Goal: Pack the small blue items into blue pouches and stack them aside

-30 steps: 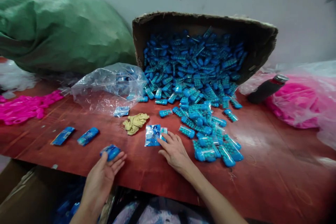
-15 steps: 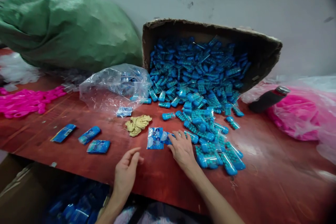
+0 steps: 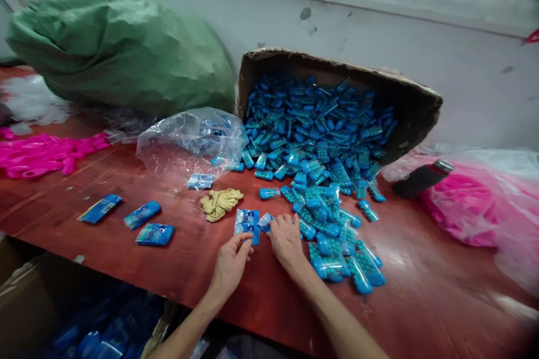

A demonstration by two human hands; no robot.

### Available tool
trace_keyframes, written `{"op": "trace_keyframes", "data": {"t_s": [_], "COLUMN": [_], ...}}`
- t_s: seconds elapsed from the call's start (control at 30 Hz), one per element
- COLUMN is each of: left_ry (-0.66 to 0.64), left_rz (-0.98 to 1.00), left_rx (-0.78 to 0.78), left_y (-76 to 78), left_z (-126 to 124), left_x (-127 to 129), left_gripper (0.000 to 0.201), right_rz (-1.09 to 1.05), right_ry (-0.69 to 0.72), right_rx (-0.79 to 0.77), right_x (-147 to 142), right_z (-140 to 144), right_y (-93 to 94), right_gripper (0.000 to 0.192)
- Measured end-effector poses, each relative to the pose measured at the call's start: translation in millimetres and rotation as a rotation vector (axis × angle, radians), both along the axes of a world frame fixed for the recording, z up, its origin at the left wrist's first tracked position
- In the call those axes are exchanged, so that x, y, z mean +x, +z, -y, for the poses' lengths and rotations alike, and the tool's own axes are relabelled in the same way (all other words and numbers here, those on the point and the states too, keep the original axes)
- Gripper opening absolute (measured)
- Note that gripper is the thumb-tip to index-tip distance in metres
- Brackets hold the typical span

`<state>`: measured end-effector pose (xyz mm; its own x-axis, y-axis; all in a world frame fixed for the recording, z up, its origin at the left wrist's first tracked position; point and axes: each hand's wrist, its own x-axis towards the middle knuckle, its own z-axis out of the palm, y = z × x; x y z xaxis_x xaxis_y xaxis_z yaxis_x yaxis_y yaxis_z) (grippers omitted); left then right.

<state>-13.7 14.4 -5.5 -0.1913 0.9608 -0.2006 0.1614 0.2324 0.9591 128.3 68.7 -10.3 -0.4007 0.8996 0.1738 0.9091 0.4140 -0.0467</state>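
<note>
Two bare, tapered forearms, slim wrists, bare, slender-fingered left grip and right grip.

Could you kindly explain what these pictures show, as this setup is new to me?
There is no machine here: a person works bare-handed, filmed by one head-worn camera looking forward and down. On the red table lie blue bead-filled containers, spread out from a cardboard box, with three blue packs at the left and a yellow cloth. The right hand partly covers a small blue packet; the left hand is at some flat blue packaging. Whether either grips anything is unclear.
</note>
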Motion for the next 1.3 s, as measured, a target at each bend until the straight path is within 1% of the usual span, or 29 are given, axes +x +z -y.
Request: {"op": "trace_keyframes", "data": {"t_s": [0.03, 0.1, 0.17, 0.23, 0.27, 0.3, 0.33, 0.4, 0.47, 0.53, 0.63, 0.67, 0.8, 0.9, 1.0, 1.07, 1.13, 1.2, 1.23, 1.27, 1.3], "left_ry": [-0.004, 0.01, 0.012, -0.037, -0.072, -0.108, -0.141, -0.194, -0.232, -0.257, -0.27, -0.265, -0.249, -0.251, -0.227, -0.155, -0.04, 0.036, 0.04, 0.038, 0.032], "left_rz": [-0.064, -0.265, -0.513, -0.731, -0.819, -0.897, -0.968, -1.088, -1.17, -1.211, -1.233, -1.238, -1.24, -1.214, -1.118, -0.969, -0.721, -0.372, -0.185, -0.024, 0.097], "left_rx": [0.043, 0.193, 0.351, 0.421, 0.424, 0.414, 0.401, 0.373, 0.346, 0.33, 0.331, 0.331, 0.333, 0.354, 0.385, 0.408, 0.387, 0.266, 0.173, 0.081, 0.007], "left_y": [0.2, 1.4, 1.7, -0.9, -3.6, -7.2, -11.3, -20.1, -27.6, -32.4, -34.6, -34.3, -30.4, -29.7, -30.6, -28.5, -22.1, -12.6, -7.7, -3.3, 0.1], "left_z": [-1.4, -5.6, -10.8, -15.2, -16.5, -17.3, -17.7, -17.6, -17.5, -18.0, -18.5, -18.3, -17.0, -16.3, -15.0, -13.4, -12.0, -11.6, -11.9, -12.3, -12.6], "left_x": [-1.8, -8.9, -17.7, -23.7, -24.8, -24.5, -23.1, -18.4, -14.0, -11.7, -11.5, -11.6, -11.3, -12.0, -13.7, -13.4, -10.6, -5.7, -3.0, -0.7, 1.2], "left_gripper": [0.028, 0.027, 0.026, 0.026, 0.027, 0.028, 0.029, 0.033, 0.035, 0.036, 0.036, 0.037, 0.037, 0.037, 0.034, 0.034, 0.04, 0.048, 0.048, 0.042, 0.034], "right_rz": [0.003, -0.001, -0.038, -0.109, -0.145, -0.169, -0.172, -0.128, -0.069, -0.038, -0.004, 0.003, -0.02, -0.046, -0.088, -0.126, -0.162, -0.231, -0.281, -0.342, -0.417], "right_ry": [0.011, 0.07, 0.181, 0.293, 0.316, 0.305, 0.258, 0.117, 0.024, 0.004, -0.045, -0.07, -0.133, -0.14, -0.101, -0.065, -0.04, 0.029, 0.086, 0.147, 0.197], "right_rx": [0.004, 0.01, -0.01, -0.06, -0.082, -0.094, -0.095, -0.083, -0.086, -0.103, -0.114, -0.115, -0.121, -0.126, -0.127, -0.121, -0.105, -0.085, -0.08, -0.083, -0.096], "right_x": [-1.2, -3.2, -3.2, -0.8, 0.9, 2.8, 4.7, 8.9, 14.1, 20.3, 26.5, 26.3, 13.4, 2.1, -0.9, 0.5, 1.4, -0.1, -1.9, -4.0, -6.2], "right_z": [2.9, 10.3, 18.4, 23.9, 24.7, 23.9, 21.6, 14.4, 7.7, 5.2, 8.6, 9.9, 8.6, 2.6, -0.7, 0.8, 5.7, 13.3, 17.3, 21.2, 24.5], "right_y": [-0.6, -1.6, -1.7, -0.3, 0.8, 2.2, 3.6, 6.4, 8.9, 11.5, 15.3, 16.2, 13.2, 6.3, 2.7, 5.0, 10.9, 18.6, 22.1, 25.0, 26.7], "right_gripper": [0.007, 0.012, 0.013, 0.011, 0.011, 0.014, 0.019, 0.033, 0.041, 0.035, 0.018, 0.018, 0.025, 0.013, 0.015, 0.017, 0.018, 0.019, 0.02, 0.021, 0.022]}}
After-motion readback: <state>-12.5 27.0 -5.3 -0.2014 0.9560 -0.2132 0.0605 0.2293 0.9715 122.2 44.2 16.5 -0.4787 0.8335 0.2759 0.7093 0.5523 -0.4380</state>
